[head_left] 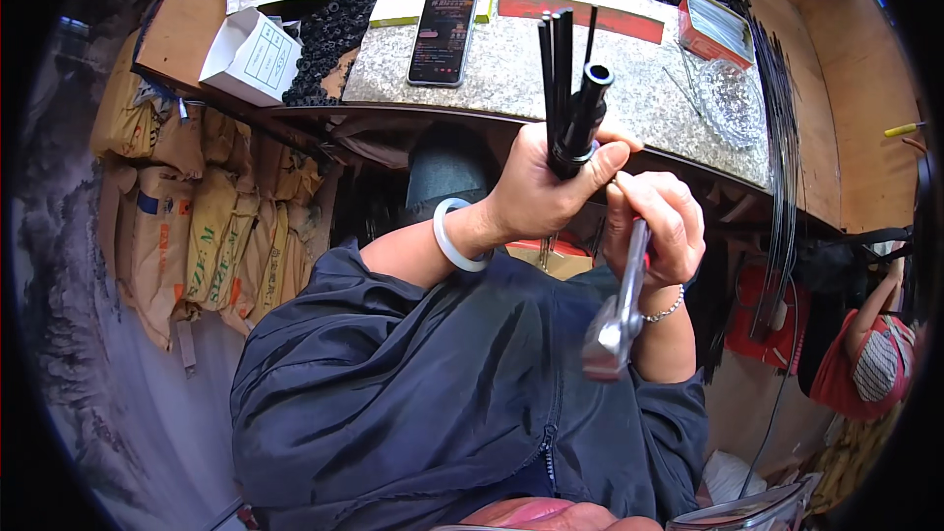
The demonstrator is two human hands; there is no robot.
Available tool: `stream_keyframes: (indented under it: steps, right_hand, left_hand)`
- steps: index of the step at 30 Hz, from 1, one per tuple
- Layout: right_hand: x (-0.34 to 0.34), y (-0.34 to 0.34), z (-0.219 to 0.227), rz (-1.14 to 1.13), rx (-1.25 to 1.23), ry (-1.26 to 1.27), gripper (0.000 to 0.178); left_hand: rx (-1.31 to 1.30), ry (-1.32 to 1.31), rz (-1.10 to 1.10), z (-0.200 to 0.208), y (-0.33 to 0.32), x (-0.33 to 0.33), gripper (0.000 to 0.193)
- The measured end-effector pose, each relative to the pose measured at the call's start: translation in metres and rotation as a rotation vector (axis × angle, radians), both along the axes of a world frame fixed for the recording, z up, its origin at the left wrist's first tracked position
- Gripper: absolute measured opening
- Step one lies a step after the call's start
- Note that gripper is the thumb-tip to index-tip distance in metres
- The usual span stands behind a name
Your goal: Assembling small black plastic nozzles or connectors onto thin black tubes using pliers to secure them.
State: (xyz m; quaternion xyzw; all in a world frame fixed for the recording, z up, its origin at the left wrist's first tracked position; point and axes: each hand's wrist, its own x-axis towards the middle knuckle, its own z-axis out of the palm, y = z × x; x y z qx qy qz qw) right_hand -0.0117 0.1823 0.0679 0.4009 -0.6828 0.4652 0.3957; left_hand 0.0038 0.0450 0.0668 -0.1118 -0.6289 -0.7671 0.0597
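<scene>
My left hand (551, 182), with a pale bangle on the wrist, is closed round a black tube (586, 118) with an open round end. Several thin black rods (554, 64) stand up beside the tube from the same grip. Close by, my right hand (661, 221) is closed on a silvery metal hand tool (621, 310). Its thick lower end hangs below the hand and is blurred, so its exact kind is unclear. The right fingertips meet near the left thumb; any small piece between them is hidden.
The speckled worktop (393, 69) carries a phone (444, 34), a red strip (580, 18), a small red-edged box (715, 28) and a glass ashtray (730, 103). Black parts (329, 44) heap behind. Long rods (780, 128) overhang the right edge. Sacks (162, 236) stand left; another person (875, 364) sits right.
</scene>
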Motion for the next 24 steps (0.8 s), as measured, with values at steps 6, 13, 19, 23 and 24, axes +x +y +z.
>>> stream_keyframes:
  steps: [6, 13, 19, 23, 24]
  right_hand:
    - [-0.001, -0.013, 0.004, 0.069, -0.044, 0.007, 0.04]
    - [-0.003, -0.014, 0.002, 0.077, -0.015, -0.012, 0.037]
    - [-0.005, -0.014, 0.0, 0.041, -0.021, 0.0, 0.036]
    - [-0.005, -0.011, 0.005, 0.062, 0.046, -0.04, 0.035]
    - [-0.006, -0.011, 0.005, 0.072, 0.055, -0.031, 0.035]
  left_hand:
    - [0.008, 0.195, -0.03, -0.006, -0.001, -0.001, 0.018]
    - [0.019, 0.177, -0.015, -0.005, -0.001, -0.001, 0.018]
    - [-0.005, 0.208, -0.019, -0.007, -0.002, -0.003, 0.018]
    - [-0.027, 0.206, -0.036, -0.013, -0.005, -0.005, 0.021]
    - [-0.081, 0.245, -0.02, -0.014, -0.006, -0.006, 0.023]
